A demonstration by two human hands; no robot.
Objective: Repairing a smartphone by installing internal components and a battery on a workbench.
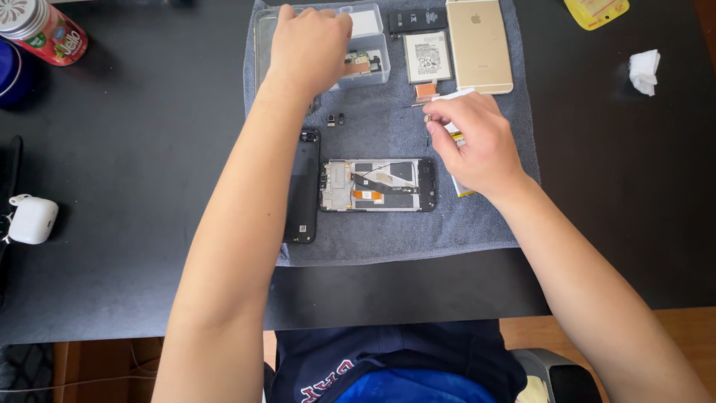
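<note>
Clear plastic parts box (369, 41) w/ small components, top of grey towel; thin metal tweezers (418, 105) just right.

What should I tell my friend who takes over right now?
Left hand reaches into the clear plastic parts box at the grey towel's far edge.
Right hand pinches a small part over the towel; what it is cannot be told.
The opened black phone frame lies mid-towel, its black back cover beside it.
Done: cover off.
Left: the frame's insides remain open.
</note>
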